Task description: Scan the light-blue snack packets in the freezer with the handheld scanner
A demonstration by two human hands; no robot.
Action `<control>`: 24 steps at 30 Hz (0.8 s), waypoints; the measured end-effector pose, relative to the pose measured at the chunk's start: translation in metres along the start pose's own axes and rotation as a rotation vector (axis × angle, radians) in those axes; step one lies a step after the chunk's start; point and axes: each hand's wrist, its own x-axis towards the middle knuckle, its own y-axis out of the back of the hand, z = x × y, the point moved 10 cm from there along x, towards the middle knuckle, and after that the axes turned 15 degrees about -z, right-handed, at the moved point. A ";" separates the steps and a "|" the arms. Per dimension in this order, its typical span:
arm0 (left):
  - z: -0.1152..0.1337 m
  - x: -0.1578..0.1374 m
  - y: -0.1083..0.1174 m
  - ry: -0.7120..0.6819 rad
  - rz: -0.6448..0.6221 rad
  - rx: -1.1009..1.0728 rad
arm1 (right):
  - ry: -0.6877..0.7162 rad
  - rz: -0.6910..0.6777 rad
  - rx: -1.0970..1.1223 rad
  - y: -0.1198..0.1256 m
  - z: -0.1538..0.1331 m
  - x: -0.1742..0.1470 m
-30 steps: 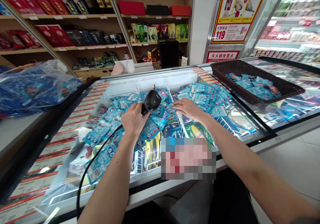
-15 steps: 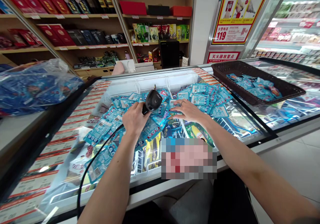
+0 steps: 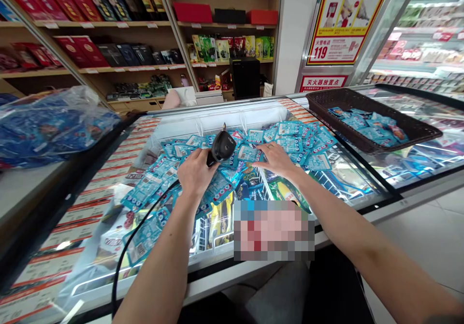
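Observation:
My left hand (image 3: 195,174) is wrapped round the handle of a black barcode scanner (image 3: 223,146), whose head points down over the glass lid of a freezer. From the scanner a black cable runs down past my left forearm. Beside it, my right hand (image 3: 277,159) has its fingertips at the right edge of a blue packet (image 3: 249,153) with a printed label facing up; the grip is partly hidden. More blue packets lie on the lid, in a pile (image 3: 290,138) to the right and spread (image 3: 155,179) to the left.
A brown basket (image 3: 319,116) with blue packets stands on the right. At the left lies a clear plastic bag (image 3: 54,126) of blue packs. Price labels (image 3: 76,218) line the lid. Shelves (image 3: 130,65) stand behind, and a blurred patch covers the front middle.
My right hand has shifted slightly right and its fingers have drawn closer together. The labelled blue packet at its fingertips shows more fully. My left hand and the scanner stay almost still.

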 end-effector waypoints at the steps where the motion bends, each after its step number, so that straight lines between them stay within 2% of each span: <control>1: 0.000 0.000 0.000 -0.003 -0.004 -0.001 | -0.006 -0.002 0.011 -0.001 0.002 0.001; 8: 0.004 -0.001 -0.001 -0.025 -0.027 -0.017 | -0.090 -0.009 0.240 -0.001 0.014 -0.002; 12: 0.008 -0.001 -0.001 -0.058 -0.038 -0.028 | -0.078 -0.008 0.345 0.002 0.015 -0.003; 16: 0.012 -0.001 -0.003 -0.119 -0.050 -0.040 | -0.043 0.084 0.404 0.010 0.021 -0.004; 24: 0.027 -0.005 -0.006 -0.291 -0.029 -0.012 | -0.112 0.199 0.524 0.014 0.042 -0.005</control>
